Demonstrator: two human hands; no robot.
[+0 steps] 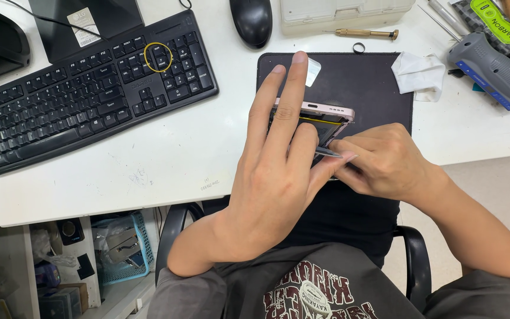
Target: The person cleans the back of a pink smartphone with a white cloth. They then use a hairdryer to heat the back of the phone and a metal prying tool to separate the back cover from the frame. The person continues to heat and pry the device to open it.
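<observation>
A white desk is being occupied, largest first, by a black keyboard at the left, a black work mat at the centre-right, and a black mouse beyond the mat's far left corner. An opened smartphone with a pinkish frame is being kept on the mat's near part, largely covered by the hands. The left hand is being laid over the phone, fingers extended and spread flat, pressing it down rather than closing around it. The right hand is being clenched around a thin metal tool, pinched between thumb and fingertips, its tip being pointed into the phone's open body. A grey electric tool, a crumpled white wipe and a small brass-handled screwdriver are being left lying at the far right.
</observation>
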